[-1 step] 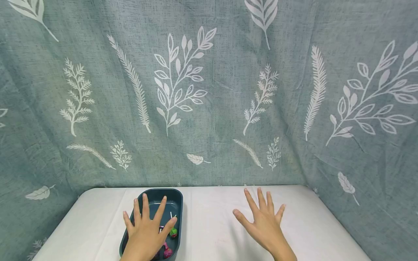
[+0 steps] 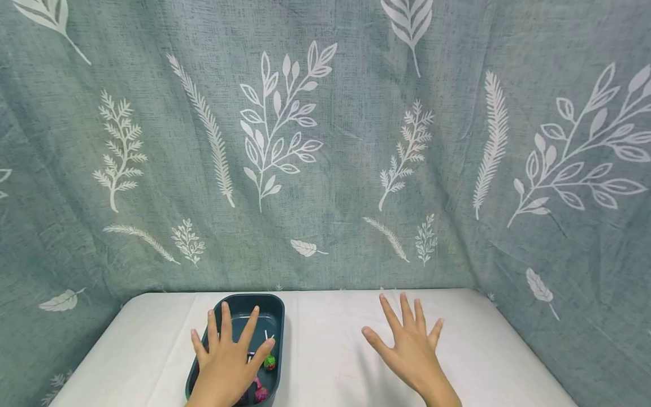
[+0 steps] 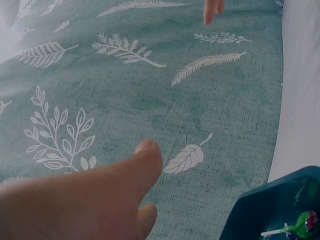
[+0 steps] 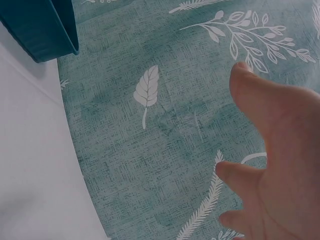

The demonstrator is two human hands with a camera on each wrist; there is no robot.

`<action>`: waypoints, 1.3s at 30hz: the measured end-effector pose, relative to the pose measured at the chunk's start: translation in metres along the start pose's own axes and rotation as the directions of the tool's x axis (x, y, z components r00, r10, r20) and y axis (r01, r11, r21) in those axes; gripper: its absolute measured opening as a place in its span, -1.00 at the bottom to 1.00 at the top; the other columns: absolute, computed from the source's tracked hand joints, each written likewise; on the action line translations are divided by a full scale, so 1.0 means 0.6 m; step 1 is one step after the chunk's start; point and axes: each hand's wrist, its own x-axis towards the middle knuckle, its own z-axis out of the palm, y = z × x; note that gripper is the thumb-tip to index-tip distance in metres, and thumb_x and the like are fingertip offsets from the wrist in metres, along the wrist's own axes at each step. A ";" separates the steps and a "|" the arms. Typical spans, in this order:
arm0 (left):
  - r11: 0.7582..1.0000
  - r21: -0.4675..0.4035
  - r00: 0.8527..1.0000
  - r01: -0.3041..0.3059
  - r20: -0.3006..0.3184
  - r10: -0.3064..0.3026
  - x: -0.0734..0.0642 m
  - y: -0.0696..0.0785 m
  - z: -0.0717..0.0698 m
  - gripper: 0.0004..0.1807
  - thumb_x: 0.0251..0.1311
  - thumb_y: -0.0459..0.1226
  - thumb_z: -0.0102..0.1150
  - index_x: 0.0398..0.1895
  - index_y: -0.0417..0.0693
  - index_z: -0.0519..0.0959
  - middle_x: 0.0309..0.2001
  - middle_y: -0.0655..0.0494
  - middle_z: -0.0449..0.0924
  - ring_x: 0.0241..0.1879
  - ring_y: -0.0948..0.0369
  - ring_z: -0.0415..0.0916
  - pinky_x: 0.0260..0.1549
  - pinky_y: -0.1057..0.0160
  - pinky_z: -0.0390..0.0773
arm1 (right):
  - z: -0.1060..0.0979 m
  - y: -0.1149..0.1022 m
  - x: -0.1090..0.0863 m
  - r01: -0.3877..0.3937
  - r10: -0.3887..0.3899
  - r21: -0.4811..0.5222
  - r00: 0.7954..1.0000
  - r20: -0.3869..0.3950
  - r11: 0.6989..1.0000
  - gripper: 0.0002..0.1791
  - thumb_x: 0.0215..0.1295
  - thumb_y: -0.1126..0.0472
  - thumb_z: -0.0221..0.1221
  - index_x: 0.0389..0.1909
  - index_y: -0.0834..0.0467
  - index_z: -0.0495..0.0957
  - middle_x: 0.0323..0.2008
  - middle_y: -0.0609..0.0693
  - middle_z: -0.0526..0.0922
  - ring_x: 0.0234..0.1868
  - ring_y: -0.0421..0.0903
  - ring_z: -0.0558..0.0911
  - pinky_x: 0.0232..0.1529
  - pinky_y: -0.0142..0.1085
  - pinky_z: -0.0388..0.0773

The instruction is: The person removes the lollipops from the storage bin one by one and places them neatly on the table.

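Covering the near left part of the dark teal tray [image 2: 269, 314] in the head view, the left hand [image 2: 221, 362] has its 5 fingers straight and fanned apart; whether any touches the tray, I cannot tell. Inside the tray, by its right wall, lies 1 green lollipop [image 2: 269, 362], just beside the left thumb; the left wrist view shows its white stick. Nearer the tray's front end sits 1 pink lollipop [image 2: 261, 394], with something dark beside it, too covered by the hand to make out.

Well apart from the tray, to its right, the right hand [image 2: 413, 353] also spreads its 5 fingers, straight and separate, palm down. A soft shadow falls on the table between this hand and the tray.

Under the tray runs a white table [image 2: 325, 350]. Beyond the tray's far end hangs a grey-green curtain [image 2: 346, 254] printed with white leaves and sprigs.
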 end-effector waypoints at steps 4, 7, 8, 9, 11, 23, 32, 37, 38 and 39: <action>1.000 -0.005 1.000 -0.003 0.005 0.003 -0.003 -0.002 0.001 -0.09 0.21 0.43 -0.28 0.51 0.15 0.12 0.44 -0.47 -0.37 0.36 -0.43 -0.59 0.01 -0.38 -0.81 | -0.001 -0.003 -0.001 -0.004 0.004 -0.001 1.000 0.017 1.000 -0.12 0.27 -0.41 -0.02 0.49 -0.01 0.13 0.44 0.36 0.00 0.44 0.40 -0.23 0.09 0.46 -0.62; 1.000 -0.011 1.000 -0.007 0.012 0.007 -0.006 -0.002 0.002 -0.11 0.22 0.41 -0.27 0.51 0.15 0.12 0.44 -0.47 -0.38 0.36 -0.44 -0.58 0.02 -0.41 -0.78 | 0.000 -0.004 -0.001 0.001 -0.001 0.003 1.000 0.021 1.000 -0.11 0.26 -0.41 -0.01 0.48 0.00 0.14 0.44 0.37 0.00 0.43 0.41 -0.21 0.09 0.48 -0.59; 1.000 -0.012 1.000 -0.008 0.014 0.008 -0.007 -0.002 0.001 -0.12 0.23 0.40 -0.27 0.51 0.16 0.12 0.45 -0.47 -0.38 0.36 -0.43 -0.59 0.02 -0.41 -0.77 | 0.001 -0.004 -0.002 0.005 -0.005 0.005 1.000 0.020 1.000 -0.11 0.26 -0.41 -0.01 0.48 0.01 0.14 0.44 0.37 0.00 0.43 0.41 -0.21 0.09 0.48 -0.58; 1.000 -0.013 1.000 -0.011 0.013 0.011 -0.008 -0.002 0.001 -0.13 0.24 0.39 -0.26 0.51 0.16 0.12 0.45 -0.46 -0.38 0.36 -0.43 -0.59 0.03 -0.41 -0.77 | 0.002 -0.004 -0.002 0.007 -0.007 0.010 1.000 0.019 1.000 -0.11 0.26 -0.41 0.00 0.48 0.01 0.14 0.44 0.37 0.00 0.43 0.41 -0.21 0.08 0.48 -0.59; 1.000 -0.014 1.000 -0.017 0.008 0.017 -0.011 -0.003 0.000 -0.14 0.25 0.38 -0.25 0.51 0.16 0.11 0.45 -0.45 -0.38 0.37 -0.42 -0.59 0.04 -0.42 -0.75 | 0.004 -0.005 -0.002 0.012 -0.012 0.018 1.000 0.017 1.000 -0.10 0.26 -0.40 0.00 0.48 0.02 0.13 0.44 0.37 0.00 0.43 0.42 -0.21 0.09 0.48 -0.58; 0.996 -0.072 0.996 -0.046 -0.073 0.041 -0.012 -0.022 -0.017 -0.16 0.29 0.31 -0.18 0.52 0.10 0.09 0.45 -0.47 -0.35 0.37 -0.40 -0.62 0.10 -0.42 -0.67 | 0.022 -0.016 -0.004 0.081 -0.079 0.089 0.997 -0.025 0.993 -0.04 0.23 -0.38 0.07 0.51 0.06 0.05 0.46 0.33 -0.01 0.45 0.36 -0.18 0.16 0.42 -0.57; 0.964 -0.266 0.998 -0.006 -0.064 -0.011 0.015 -0.081 -0.020 -0.18 0.37 0.16 -0.08 0.51 -0.09 0.03 0.43 -0.52 -0.39 0.36 -0.43 -0.60 0.12 -0.49 -0.50 | 0.042 -0.023 0.020 0.274 -0.272 0.197 0.962 -0.037 0.941 -0.01 0.25 -0.29 0.15 0.50 0.15 0.00 0.47 0.11 0.07 0.45 0.12 0.06 0.31 0.21 0.04; 0.920 -0.389 0.999 0.034 -0.013 -0.042 0.023 -0.127 -0.007 -0.16 0.39 0.05 -0.03 0.48 -0.29 -0.06 0.40 -0.58 -0.30 0.35 -0.49 -0.44 0.14 -0.52 -0.26 | 0.057 -0.029 0.020 0.317 -0.327 0.245 0.945 0.000 0.916 -0.04 0.24 -0.23 0.21 0.51 0.07 0.00 0.46 0.00 0.11 0.44 0.02 0.13 0.28 0.09 0.21; 0.908 -0.416 0.999 0.046 -0.001 -0.051 0.023 -0.134 -0.004 -0.14 0.38 0.04 -0.01 0.48 -0.30 -0.09 0.41 -0.56 -0.27 0.36 -0.47 -0.39 0.16 -0.49 -0.22 | 0.059 -0.030 0.019 0.321 -0.333 0.252 0.943 0.005 0.913 -0.05 0.24 -0.20 0.22 0.51 0.07 0.01 0.45 -0.02 0.11 0.43 0.00 0.13 0.29 0.08 0.21; 0.893 -0.444 0.997 0.071 0.019 -0.070 0.023 -0.140 -0.001 -0.12 0.38 0.04 0.01 0.49 -0.30 -0.12 0.41 -0.54 -0.26 0.37 -0.45 -0.35 0.17 -0.48 -0.18 | 0.062 -0.032 0.019 0.319 -0.335 0.262 0.942 0.014 0.911 -0.06 0.24 -0.18 0.24 0.51 0.05 0.02 0.45 -0.04 0.11 0.44 -0.02 0.13 0.29 0.07 0.21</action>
